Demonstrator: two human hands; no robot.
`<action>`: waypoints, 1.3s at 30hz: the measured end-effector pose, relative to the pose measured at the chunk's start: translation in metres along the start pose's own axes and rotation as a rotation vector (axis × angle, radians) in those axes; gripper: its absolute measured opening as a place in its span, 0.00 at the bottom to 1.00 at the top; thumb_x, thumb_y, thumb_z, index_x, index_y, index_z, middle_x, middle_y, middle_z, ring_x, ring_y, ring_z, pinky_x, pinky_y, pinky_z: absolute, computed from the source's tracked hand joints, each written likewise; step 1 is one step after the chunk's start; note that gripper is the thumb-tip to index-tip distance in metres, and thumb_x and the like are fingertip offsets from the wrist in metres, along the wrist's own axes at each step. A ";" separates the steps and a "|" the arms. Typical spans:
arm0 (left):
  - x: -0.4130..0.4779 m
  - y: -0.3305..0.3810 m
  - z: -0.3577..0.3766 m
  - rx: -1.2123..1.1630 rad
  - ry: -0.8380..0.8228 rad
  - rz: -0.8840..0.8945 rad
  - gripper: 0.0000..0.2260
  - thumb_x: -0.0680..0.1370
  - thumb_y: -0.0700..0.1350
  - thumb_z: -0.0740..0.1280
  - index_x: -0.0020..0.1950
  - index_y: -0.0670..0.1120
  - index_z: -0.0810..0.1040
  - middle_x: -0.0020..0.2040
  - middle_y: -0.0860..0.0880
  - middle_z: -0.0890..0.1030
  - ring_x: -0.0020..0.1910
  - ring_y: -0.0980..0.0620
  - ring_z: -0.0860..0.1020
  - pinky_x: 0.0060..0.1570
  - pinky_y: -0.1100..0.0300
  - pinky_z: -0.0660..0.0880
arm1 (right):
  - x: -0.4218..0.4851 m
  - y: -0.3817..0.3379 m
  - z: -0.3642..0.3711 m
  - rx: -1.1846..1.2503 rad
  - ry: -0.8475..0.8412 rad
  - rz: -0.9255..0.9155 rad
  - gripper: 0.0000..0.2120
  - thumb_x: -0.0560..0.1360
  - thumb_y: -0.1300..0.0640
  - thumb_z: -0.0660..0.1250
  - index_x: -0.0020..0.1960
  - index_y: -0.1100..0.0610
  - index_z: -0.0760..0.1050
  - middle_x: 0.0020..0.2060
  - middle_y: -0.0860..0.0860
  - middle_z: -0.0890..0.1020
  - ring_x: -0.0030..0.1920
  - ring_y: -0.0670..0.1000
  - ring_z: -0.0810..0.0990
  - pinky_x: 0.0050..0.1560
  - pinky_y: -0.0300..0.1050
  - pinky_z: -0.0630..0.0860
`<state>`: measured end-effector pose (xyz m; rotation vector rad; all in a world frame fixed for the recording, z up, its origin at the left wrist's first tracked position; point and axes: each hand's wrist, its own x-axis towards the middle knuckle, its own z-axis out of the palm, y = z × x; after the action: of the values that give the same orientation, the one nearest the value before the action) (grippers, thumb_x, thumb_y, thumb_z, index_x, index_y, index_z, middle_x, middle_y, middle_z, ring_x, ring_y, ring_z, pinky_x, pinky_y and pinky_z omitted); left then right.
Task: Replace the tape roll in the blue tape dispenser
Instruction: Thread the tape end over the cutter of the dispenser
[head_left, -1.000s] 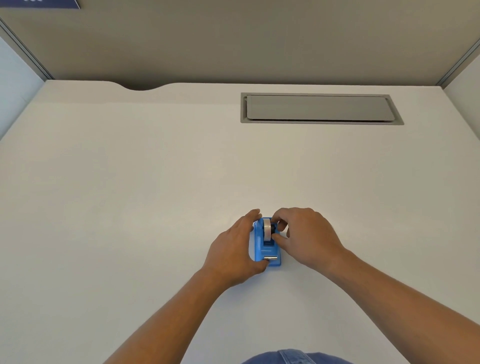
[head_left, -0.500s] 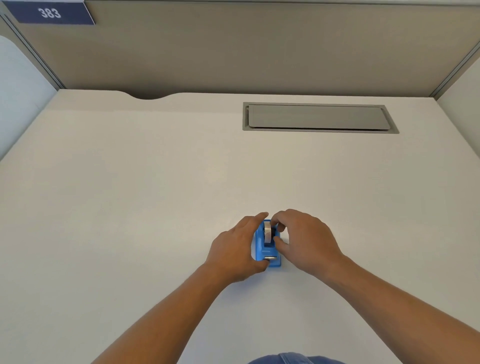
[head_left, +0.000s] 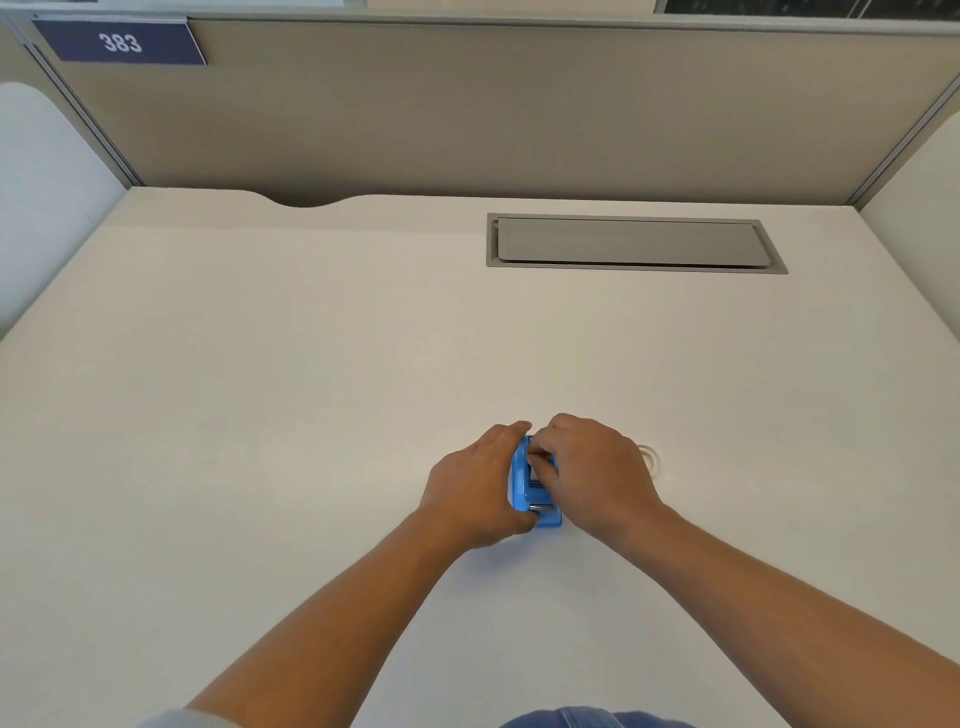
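Fingers now cover the roll; blue tape dispenser (head_left: 537, 501) sits between both hands.

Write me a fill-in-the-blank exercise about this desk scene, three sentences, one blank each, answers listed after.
1. The tape dispenser held between both hands is ____ in colour.
2. The left hand grips the dispenser's ____ side, while the right hand reaches over its top.
3. The sign on the partition shows the number ____.

Answers: blue; left; 383
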<state>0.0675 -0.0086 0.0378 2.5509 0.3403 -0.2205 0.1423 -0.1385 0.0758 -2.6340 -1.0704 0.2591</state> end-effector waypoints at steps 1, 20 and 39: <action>0.000 0.000 0.000 -0.005 0.003 -0.003 0.42 0.66 0.57 0.75 0.76 0.56 0.59 0.71 0.59 0.71 0.59 0.52 0.78 0.54 0.56 0.75 | -0.001 0.000 0.000 -0.002 -0.001 0.003 0.09 0.79 0.53 0.60 0.48 0.52 0.80 0.42 0.48 0.80 0.43 0.52 0.78 0.40 0.49 0.76; -0.004 0.002 0.000 -0.036 0.048 -0.008 0.41 0.66 0.57 0.76 0.75 0.56 0.62 0.71 0.59 0.72 0.61 0.54 0.78 0.54 0.59 0.73 | -0.049 0.003 0.017 0.039 0.106 -0.067 0.03 0.74 0.54 0.70 0.42 0.50 0.82 0.37 0.46 0.83 0.38 0.49 0.80 0.32 0.45 0.77; -0.001 -0.010 0.006 0.022 0.085 0.052 0.43 0.65 0.61 0.77 0.76 0.57 0.61 0.73 0.60 0.69 0.60 0.55 0.78 0.55 0.60 0.75 | -0.069 0.009 0.040 0.070 0.141 -0.119 0.03 0.70 0.54 0.76 0.43 0.52 0.83 0.35 0.47 0.84 0.33 0.46 0.81 0.33 0.34 0.73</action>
<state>0.0634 -0.0034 0.0280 2.5926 0.3053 -0.0974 0.0879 -0.1854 0.0388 -2.4750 -1.1441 0.0823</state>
